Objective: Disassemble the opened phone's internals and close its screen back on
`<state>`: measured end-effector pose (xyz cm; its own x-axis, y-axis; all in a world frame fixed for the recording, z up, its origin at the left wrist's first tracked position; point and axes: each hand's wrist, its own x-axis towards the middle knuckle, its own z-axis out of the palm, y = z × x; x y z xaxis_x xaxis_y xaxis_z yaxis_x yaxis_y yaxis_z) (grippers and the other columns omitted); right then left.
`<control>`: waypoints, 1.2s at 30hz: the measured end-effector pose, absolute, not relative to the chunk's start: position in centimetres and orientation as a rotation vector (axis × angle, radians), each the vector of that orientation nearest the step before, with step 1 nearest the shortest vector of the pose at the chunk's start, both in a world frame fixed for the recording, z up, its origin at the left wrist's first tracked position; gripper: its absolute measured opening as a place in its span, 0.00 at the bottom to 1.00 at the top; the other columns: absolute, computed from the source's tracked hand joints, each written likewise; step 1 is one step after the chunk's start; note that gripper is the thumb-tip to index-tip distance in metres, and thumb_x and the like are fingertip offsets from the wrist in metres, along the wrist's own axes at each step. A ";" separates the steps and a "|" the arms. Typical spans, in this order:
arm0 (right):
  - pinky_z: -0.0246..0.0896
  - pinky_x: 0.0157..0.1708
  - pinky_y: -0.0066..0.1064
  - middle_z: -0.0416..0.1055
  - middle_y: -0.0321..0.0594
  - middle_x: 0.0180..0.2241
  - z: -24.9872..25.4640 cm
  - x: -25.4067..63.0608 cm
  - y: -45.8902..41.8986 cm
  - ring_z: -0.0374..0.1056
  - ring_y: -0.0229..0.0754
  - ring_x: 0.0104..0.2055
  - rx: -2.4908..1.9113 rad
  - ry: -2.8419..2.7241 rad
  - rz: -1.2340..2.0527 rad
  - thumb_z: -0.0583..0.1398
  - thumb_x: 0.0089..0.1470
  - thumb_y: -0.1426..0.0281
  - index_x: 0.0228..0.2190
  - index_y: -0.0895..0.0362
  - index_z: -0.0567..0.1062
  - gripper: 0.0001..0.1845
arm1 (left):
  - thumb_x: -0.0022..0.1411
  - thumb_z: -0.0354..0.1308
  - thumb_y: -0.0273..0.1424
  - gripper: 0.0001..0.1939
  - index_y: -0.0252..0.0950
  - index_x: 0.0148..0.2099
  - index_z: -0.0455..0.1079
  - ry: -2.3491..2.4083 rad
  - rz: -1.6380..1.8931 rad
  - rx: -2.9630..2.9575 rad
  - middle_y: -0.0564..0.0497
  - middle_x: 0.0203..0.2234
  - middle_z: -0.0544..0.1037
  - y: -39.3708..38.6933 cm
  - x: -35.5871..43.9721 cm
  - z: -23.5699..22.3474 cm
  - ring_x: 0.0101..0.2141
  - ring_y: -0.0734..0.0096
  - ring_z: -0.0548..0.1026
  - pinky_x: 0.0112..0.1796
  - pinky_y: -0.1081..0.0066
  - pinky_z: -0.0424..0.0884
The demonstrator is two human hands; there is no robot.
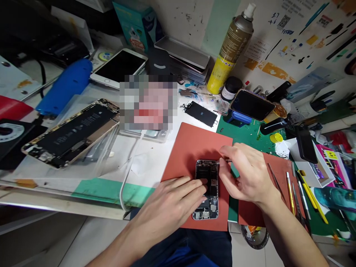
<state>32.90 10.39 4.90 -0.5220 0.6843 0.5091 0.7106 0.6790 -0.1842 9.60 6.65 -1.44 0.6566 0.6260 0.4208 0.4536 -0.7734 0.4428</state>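
Observation:
An opened smartphone [213, 202] lies on a reddish-brown mat [183, 150] with its battery and circuit boards bare. My left hand [174, 200] rests across its left side, fingers stretched out flat and touching the battery area; its thumb is hidden. At the phone's upper right corner, my right hand [246, 170] is closed in a pinch. Between thumb and forefinger is a thin metal tool [218, 162] with a ribbed end pointing at the phone's edge; the fingers cover most of it, so its exact kind is unclear.
Tweezers [275, 181] and yellow-handled brushes [313, 198] lie to the right. A larger opened phone [75, 129] sits at left near a white cable [128, 170]. Behind are a loose screen [200, 113], a spray can [229, 52] and a phone [252, 104] on a blue stand.

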 end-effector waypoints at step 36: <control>0.63 0.23 0.32 0.72 0.30 0.23 4.4 32.4 9.3 0.66 0.36 0.21 -1.192 -2.251 -0.203 0.61 0.65 0.81 0.37 0.54 0.70 0.10 | 0.82 0.49 0.32 0.17 0.37 0.53 0.80 0.865 0.811 2.569 0.53 0.48 0.88 6.9 9.6 -1.4 0.43 0.65 0.86 0.45 0.63 0.81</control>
<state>32.43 9.29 4.40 -0.4342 0.7095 0.5551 0.7973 0.5895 -0.1297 9.64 6.94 -1.41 0.6572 0.6299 0.4140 0.4540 -0.7692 0.4496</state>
